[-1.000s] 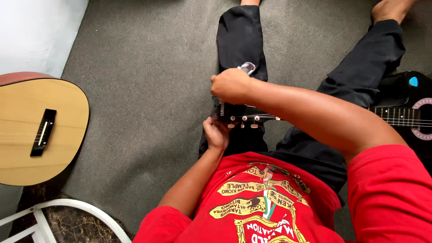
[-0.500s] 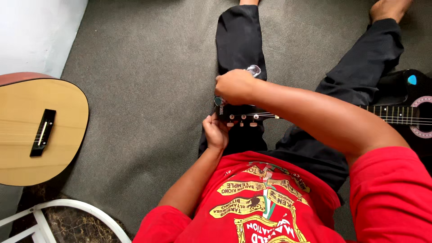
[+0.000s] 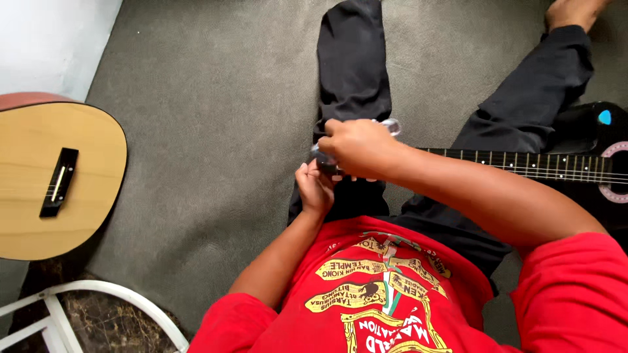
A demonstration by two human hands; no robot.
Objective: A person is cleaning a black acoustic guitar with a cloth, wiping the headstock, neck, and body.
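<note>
Gripping black guitar (image 3: 523, 163) headstock, both hands (image 3: 356, 147)

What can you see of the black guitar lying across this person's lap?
The black guitar lies across the lap, neck pointing left, its dark fretboard showing pale frets and strings. The glossy body is cut off at the right edge, with a pink-ringed soundhole. The right hand covers the headstock, gripping a small shiny tool; the left hand holds it from below.

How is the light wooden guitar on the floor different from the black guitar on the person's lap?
The pale wooden guitar lies on the grey carpet, touched by nobody; the black guitar lies across the person's legs with the left hand and right hand at its head end. The wooden one shows only its body and dark bridge; the black one shows its fretted neck. Both lie face up.
</note>
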